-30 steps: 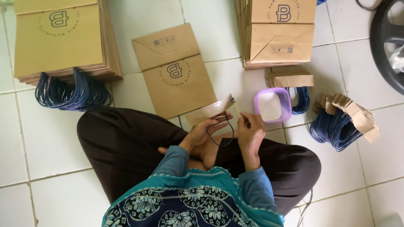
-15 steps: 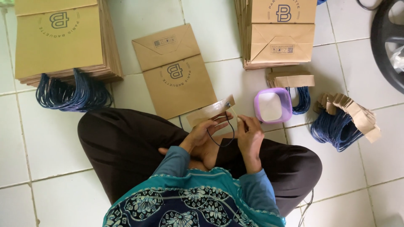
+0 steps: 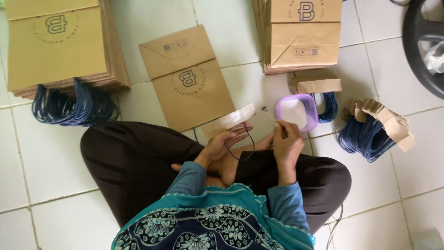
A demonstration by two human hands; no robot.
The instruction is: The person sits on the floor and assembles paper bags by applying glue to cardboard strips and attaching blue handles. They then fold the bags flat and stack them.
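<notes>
Gripping a paper strip with a dark blue cord loop hanging under it, the left hand is closed on both. The right hand is pinched on a small stick-like tool, too small to identify, at the rim of a purple-edged tub on the floor. Hands are held apart, above the crossed legs. For a clean join, the strip should be kept flat and the cord ends aligned before pressing. A flat brown paper bag lies just ahead; bag stacks and handle bundles are set further out on the tiled floor.
</notes>
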